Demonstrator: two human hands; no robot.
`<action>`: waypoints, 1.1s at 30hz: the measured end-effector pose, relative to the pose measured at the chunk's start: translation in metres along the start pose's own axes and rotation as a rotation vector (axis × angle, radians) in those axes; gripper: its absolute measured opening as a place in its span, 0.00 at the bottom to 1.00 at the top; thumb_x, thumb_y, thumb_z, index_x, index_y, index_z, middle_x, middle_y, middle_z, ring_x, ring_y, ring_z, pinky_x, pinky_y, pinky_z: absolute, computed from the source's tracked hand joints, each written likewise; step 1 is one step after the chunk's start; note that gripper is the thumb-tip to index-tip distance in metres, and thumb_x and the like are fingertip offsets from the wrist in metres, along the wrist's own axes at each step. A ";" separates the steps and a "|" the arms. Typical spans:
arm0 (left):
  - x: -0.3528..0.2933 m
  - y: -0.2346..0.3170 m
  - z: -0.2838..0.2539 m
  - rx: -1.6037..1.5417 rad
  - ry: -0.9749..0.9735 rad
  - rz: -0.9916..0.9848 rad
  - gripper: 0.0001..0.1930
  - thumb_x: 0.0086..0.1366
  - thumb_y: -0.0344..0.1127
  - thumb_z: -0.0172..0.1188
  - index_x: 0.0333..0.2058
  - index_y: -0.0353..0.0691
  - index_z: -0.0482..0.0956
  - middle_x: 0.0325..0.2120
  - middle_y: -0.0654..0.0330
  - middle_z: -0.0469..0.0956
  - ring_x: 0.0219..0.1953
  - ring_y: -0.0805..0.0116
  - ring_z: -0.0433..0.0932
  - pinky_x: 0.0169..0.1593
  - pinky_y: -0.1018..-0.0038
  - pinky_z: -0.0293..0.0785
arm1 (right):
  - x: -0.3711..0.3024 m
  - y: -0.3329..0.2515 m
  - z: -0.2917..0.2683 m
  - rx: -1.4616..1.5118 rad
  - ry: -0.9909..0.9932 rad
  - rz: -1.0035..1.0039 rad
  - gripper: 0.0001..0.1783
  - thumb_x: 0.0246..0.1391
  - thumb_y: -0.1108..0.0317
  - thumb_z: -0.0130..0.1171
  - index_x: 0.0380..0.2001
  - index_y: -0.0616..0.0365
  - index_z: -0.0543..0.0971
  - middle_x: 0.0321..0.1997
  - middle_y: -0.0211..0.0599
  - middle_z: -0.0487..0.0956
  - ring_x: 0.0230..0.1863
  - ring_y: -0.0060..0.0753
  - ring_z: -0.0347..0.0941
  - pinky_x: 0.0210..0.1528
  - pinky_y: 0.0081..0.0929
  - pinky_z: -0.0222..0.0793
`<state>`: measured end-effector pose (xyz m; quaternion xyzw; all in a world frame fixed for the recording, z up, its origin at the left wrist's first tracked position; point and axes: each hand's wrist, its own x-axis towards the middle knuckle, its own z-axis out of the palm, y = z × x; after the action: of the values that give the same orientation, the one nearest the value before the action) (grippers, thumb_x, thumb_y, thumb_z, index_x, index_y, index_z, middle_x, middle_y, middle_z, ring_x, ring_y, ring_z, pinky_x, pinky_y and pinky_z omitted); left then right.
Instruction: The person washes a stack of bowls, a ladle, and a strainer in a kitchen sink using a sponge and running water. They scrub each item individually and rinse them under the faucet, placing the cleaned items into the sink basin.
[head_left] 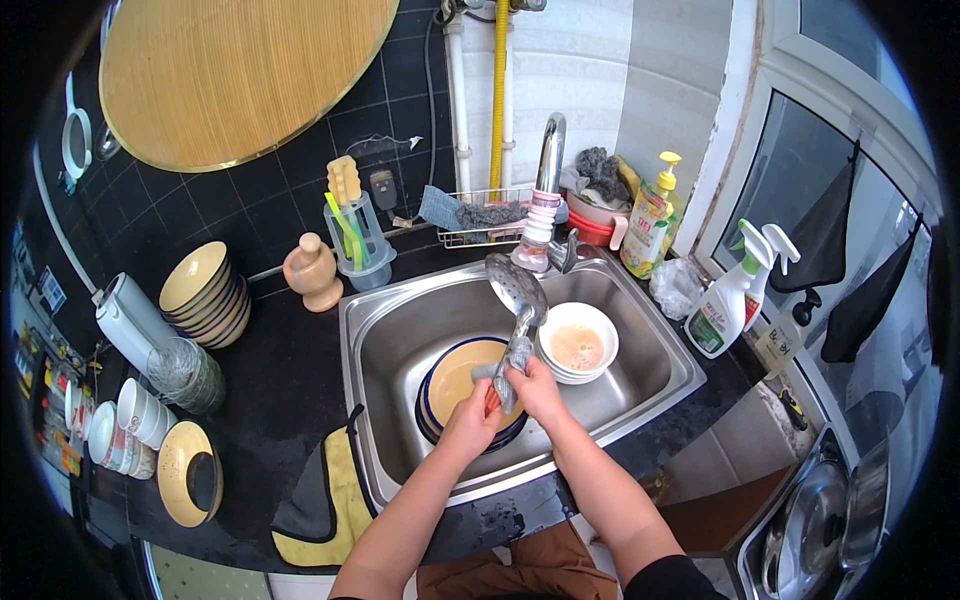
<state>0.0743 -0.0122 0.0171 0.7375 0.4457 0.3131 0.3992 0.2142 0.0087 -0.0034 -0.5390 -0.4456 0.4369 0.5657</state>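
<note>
Over the sink (390, 300), my left hand (470, 422) is closed round the handle of a metal slotted ladle (518, 287), whose perforated head points up toward the faucet (551, 150). My right hand (537, 390) is closed on a grey cloth (517, 360) wrapped about the ladle's shaft, just above my left hand. Below my hands, yellow bowls with dark blue rims (455, 368) sit in the basin, partly hidden by my hands. To their right stands a stack of white bowls (600, 330); the top one holds cloudy, foamy liquid.
A yellow and grey towel (335, 490) hangs over the counter's front edge. Left stand stacked yellow bowls (200, 285), a tilted bowl (178, 470) and white cups (140, 410). Behind the sink are a utensil holder (365, 250), wire rack (485, 225) and soap bottle (650, 220); spray bottles (725, 300) stand right.
</note>
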 end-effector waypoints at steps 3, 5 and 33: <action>-0.001 0.003 0.001 0.075 0.005 0.009 0.18 0.54 0.30 0.50 0.45 0.38 0.62 0.27 0.43 0.73 0.33 0.46 0.74 0.35 0.62 0.69 | 0.000 -0.004 -0.001 -0.133 0.064 0.045 0.09 0.44 0.70 0.51 0.29 0.64 0.73 0.27 0.33 0.75 0.28 0.21 0.69 0.33 0.22 0.65; 0.002 -0.004 0.003 0.075 0.016 0.043 0.17 0.55 0.30 0.51 0.44 0.38 0.62 0.26 0.48 0.75 0.31 0.50 0.75 0.35 0.65 0.69 | -0.001 -0.008 -0.002 -0.098 0.049 0.068 0.10 0.43 0.69 0.50 0.28 0.64 0.74 0.27 0.33 0.75 0.28 0.22 0.68 0.33 0.21 0.64; -0.002 0.006 0.000 -0.370 -0.150 -0.125 0.18 0.56 0.27 0.52 0.45 0.40 0.62 0.19 0.64 0.68 0.11 0.80 0.61 0.13 0.81 0.57 | -0.004 -0.028 -0.004 -0.175 0.322 -0.032 0.12 0.48 0.64 0.57 0.30 0.64 0.75 0.27 0.33 0.76 0.27 0.19 0.69 0.30 0.21 0.65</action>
<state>0.0760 -0.0155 0.0224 0.6436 0.3946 0.3087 0.5786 0.2174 0.0035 0.0248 -0.6420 -0.3942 0.2954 0.5876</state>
